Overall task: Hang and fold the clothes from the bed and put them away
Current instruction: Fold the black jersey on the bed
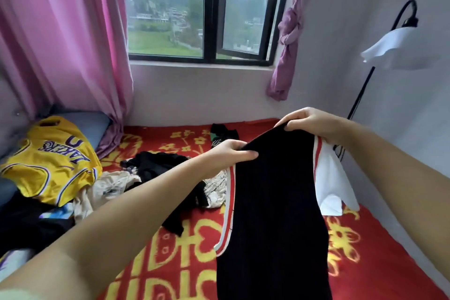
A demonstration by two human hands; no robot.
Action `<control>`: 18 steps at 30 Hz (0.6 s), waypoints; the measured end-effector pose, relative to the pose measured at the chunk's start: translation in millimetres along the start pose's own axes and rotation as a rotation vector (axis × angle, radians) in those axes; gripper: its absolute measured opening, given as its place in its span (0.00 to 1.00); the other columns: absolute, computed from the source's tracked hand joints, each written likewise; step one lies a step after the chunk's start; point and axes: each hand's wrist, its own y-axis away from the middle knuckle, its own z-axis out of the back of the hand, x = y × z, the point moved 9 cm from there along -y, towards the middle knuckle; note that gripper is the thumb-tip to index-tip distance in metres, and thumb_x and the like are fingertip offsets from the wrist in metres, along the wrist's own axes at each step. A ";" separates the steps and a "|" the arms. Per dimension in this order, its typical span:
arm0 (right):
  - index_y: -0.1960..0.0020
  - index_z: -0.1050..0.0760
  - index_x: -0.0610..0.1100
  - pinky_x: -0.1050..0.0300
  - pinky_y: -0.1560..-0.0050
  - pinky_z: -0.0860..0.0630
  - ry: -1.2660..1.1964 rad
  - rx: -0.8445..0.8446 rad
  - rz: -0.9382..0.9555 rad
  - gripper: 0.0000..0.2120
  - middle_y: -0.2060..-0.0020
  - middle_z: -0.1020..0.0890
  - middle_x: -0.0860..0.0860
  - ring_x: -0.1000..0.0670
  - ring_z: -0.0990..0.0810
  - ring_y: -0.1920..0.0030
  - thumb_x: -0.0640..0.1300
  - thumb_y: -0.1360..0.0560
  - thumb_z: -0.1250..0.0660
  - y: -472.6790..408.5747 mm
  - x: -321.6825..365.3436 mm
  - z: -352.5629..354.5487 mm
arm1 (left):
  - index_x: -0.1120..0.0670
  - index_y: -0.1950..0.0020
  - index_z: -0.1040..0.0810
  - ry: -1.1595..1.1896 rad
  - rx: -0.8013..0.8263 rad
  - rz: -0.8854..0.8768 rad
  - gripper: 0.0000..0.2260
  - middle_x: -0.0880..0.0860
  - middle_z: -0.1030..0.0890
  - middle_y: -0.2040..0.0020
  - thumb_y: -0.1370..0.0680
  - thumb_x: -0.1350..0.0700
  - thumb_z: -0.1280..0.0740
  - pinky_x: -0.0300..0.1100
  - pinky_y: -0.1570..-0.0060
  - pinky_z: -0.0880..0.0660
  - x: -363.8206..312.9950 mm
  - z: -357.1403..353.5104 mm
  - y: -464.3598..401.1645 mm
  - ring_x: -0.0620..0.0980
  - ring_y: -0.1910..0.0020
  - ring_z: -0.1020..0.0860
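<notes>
A black jersey [272,202] with red and white trim and a white sleeve panel hangs in the air over the bed. My left hand [231,153] grips its top left corner. My right hand [309,122] grips the top right corner, a little higher and farther away. The garment's lower end runs out of the frame at the bottom. On the red and yellow bed cover [170,263] lie a yellow Lakers jersey [51,161], a black garment [158,165], a cream printed shirt [109,187] and a small dark piece [222,135] near the far wall.
A blue pillow [90,126] lies at the head of the bed on the left under pink curtains [60,44]. A window [207,12] fills the far wall. A black floor lamp with a white shade [401,48] stands by the right wall.
</notes>
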 end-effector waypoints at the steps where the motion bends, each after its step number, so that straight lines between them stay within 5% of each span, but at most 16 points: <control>1: 0.54 0.15 0.52 0.65 0.56 0.22 0.040 -0.070 0.025 0.12 0.56 0.14 0.49 0.53 0.16 0.56 0.39 0.24 0.36 1.5 -1.0 8.7 | 0.58 0.46 0.19 0.033 -0.024 -0.001 0.08 0.53 0.17 0.54 0.22 0.58 0.33 0.42 0.45 0.25 -9.6 1.2 -1.6 0.50 0.53 0.19; 3: 0.52 0.17 0.53 0.62 0.50 0.21 0.187 -0.177 0.071 0.12 0.55 0.15 0.53 0.52 0.17 0.53 0.39 0.22 0.37 -0.9 0.0 16.6 | 0.56 0.51 0.19 0.104 -0.080 0.006 0.04 0.52 0.18 0.61 0.22 0.57 0.33 0.44 0.54 0.23 -28.7 5.3 -5.7 0.50 0.62 0.20; 5: 0.42 0.22 0.50 0.48 0.43 0.21 0.316 -0.227 0.041 0.13 0.50 0.18 0.50 0.45 0.18 0.53 0.38 0.22 0.39 -5.5 -2.2 14.5 | 0.56 0.55 0.20 0.170 -0.174 0.038 0.06 0.50 0.20 0.69 0.21 0.57 0.34 0.39 0.67 0.24 -42.2 12.2 -9.4 0.47 0.71 0.22; 8: 0.36 0.27 0.47 0.50 0.53 0.19 0.276 -0.231 0.003 0.17 0.47 0.20 0.46 0.45 0.19 0.55 0.36 0.23 0.41 -9.6 -0.8 2.0 | 0.58 0.60 0.25 0.379 -0.305 0.125 0.09 0.50 0.25 0.77 0.20 0.59 0.37 0.36 0.77 0.26 -46.4 18.3 -14.3 0.44 0.80 0.26; 12: 0.34 0.27 0.46 0.58 0.59 0.23 0.167 -0.091 -0.063 0.18 0.44 0.19 0.46 0.52 0.19 0.52 0.38 0.23 0.41 -6.7 2.9 -35.7 | 0.60 0.59 0.28 0.654 -0.504 0.122 0.09 0.55 0.23 0.74 0.19 0.61 0.38 0.42 0.76 0.21 -46.4 36.4 -15.8 0.46 0.81 0.24; 15: 0.25 0.41 0.52 0.50 0.51 0.21 -0.055 0.235 -0.199 0.28 0.33 0.28 0.52 0.50 0.26 0.36 0.47 0.22 0.36 -2.2 -10.1 -88.5 | 0.62 0.57 0.28 0.758 -0.599 0.063 0.07 0.59 0.22 0.66 0.19 0.63 0.39 0.46 0.68 0.20 -49.0 51.0 -14.0 0.50 0.77 0.21; 18: 0.35 0.30 0.58 0.50 0.56 0.21 -0.162 0.243 -0.213 0.21 0.40 0.23 0.57 0.51 0.23 0.41 0.59 0.26 0.32 -14.7 -20.0 -123.5 | 0.63 0.53 0.28 0.770 -0.542 -0.003 0.05 0.61 0.20 0.64 0.19 0.63 0.38 0.47 0.61 0.19 -60.9 46.2 -15.3 0.53 0.71 0.18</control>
